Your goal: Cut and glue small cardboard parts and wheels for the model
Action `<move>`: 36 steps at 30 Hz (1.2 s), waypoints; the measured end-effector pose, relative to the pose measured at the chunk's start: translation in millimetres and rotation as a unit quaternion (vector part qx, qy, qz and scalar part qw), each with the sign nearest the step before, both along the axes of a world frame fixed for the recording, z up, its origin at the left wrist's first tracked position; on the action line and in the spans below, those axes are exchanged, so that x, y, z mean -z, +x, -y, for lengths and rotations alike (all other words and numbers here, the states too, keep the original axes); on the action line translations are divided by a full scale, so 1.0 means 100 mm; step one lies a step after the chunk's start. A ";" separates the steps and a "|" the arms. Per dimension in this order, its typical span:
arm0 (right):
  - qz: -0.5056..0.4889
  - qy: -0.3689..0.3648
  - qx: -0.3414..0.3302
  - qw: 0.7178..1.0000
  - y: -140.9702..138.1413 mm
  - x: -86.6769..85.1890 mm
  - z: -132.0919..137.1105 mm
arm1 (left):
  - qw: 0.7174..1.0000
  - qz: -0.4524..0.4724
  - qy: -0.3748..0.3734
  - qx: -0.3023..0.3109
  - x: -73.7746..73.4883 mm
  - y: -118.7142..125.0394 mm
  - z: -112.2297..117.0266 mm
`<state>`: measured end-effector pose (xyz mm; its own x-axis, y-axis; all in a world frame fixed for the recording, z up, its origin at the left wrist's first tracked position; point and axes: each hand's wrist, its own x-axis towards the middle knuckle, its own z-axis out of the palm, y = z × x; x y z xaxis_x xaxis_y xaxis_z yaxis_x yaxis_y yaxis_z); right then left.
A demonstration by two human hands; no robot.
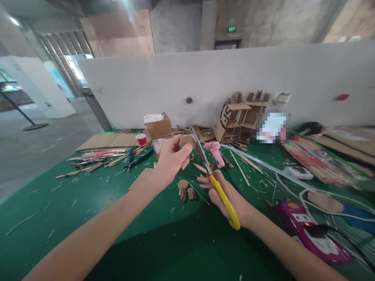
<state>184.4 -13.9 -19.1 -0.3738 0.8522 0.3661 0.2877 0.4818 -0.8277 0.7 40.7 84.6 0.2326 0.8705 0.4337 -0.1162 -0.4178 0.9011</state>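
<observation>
Between the thumb and fingers of my left hand (171,158) is a small round cardboard disc (186,141). My right hand (224,193) holds yellow-handled scissors (218,187), their blades pointing up and away, close to the right edge of the disc. Whether the blades touch the disc I cannot tell. Below my hands, another cardboard disc (183,184) lies on the green table (140,238) with two small brown cardboard pieces (191,193) and a thin stick beside it. Just beyond my right hand lies a pink glue gun (215,153).
Pliers (140,158), a red thread spool (141,139) and sticks lie on the left. A cardboard box (158,127) and a cardboard shelf model (238,119) stand against the white partition (164,86). On the right are a purple power strip (312,232), cables and bagged sticks (318,160).
</observation>
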 end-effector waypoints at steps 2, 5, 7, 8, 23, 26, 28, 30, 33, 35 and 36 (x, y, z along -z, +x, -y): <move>0.001 0.000 -0.001 1.000 0.00 0.01 -0.02 | 1.000 -0.001 0.004 0.000 -0.02 0.00 0.01; 0.007 -0.004 0.003 1.000 0.00 0.00 -0.02 | 1.000 0.002 0.012 0.006 -0.04 0.00 0.02; 0.018 -0.010 0.018 1.000 0.00 -0.03 -0.01 | 1.000 0.001 0.009 0.014 -0.05 0.00 0.02; 0.024 -0.015 0.029 0.999 -0.01 -0.05 0.00 | 1.000 -0.004 0.006 0.015 -0.05 -0.01 0.02; 0.111 -0.041 0.082 0.990 -0.05 -0.19 0.04 | 0.999 -0.014 -0.003 0.036 -0.05 -0.03 -0.01; 0.118 -0.048 0.098 0.987 -0.08 -0.21 0.05 | 0.999 -0.012 -0.005 0.040 -0.03 -0.03 -0.02; 0.122 -0.055 0.106 0.985 -0.09 -0.23 0.06 | 0.999 -0.008 -0.008 0.041 -0.02 -0.03 -0.03; 0.121 -0.063 0.108 0.985 -0.09 -0.23 0.06 | 0.999 -0.003 -0.014 0.040 -0.02 -0.03 -0.04; 0.124 -0.077 0.109 0.983 -0.09 -0.22 0.06 | 0.999 0.002 -0.016 0.033 -0.02 -0.03 -0.05; 0.129 -0.098 0.113 0.980 -0.08 -0.20 0.05 | 0.999 -0.001 -0.017 0.030 -0.02 -0.04 -0.06; 0.130 -0.110 0.115 0.979 -0.08 -0.19 0.05 | 0.999 -0.005 -0.019 0.028 -0.02 -0.04 -0.06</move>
<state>176.9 -18.8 -0.6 -0.2184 0.9724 0.0818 0.5820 0.1971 -0.7889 -3.5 46.7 86.2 0.2861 0.8715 0.3983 -0.1301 -0.3766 0.9172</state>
